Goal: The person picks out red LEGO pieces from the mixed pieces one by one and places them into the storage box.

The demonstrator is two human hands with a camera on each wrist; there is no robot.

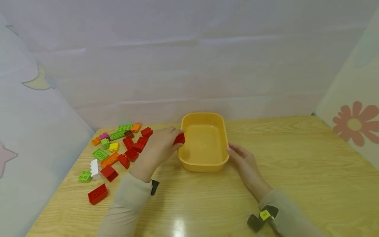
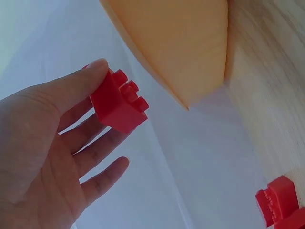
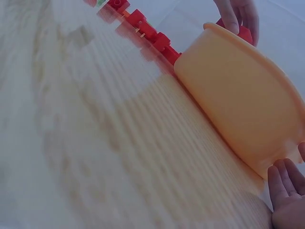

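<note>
My left hand (image 1: 161,144) pinches a red toy brick (image 2: 116,102) between thumb and fingers, its studs showing in the left wrist view. Hand and brick are at the left rim of a yellow plastic bin (image 1: 204,168), above table height. Nothing lies inside the bin. On the bin's other side, my right hand (image 1: 244,161) rests its fingertips against the wall near the rim. Its fingers (image 3: 281,179) look fairly straight in the right wrist view, where its thumb is mostly cut off. Several red bricks (image 1: 131,154) lie on the table beneath and left of my left hand.
Green, orange, yellow, white and other coloured bricks (image 1: 109,159) spread over the left of the wooden table (image 1: 296,171). One red brick (image 1: 98,194) lies apart, nearer the front. A pale sheet (image 1: 189,72) stands behind the table, with printed panels at both sides.
</note>
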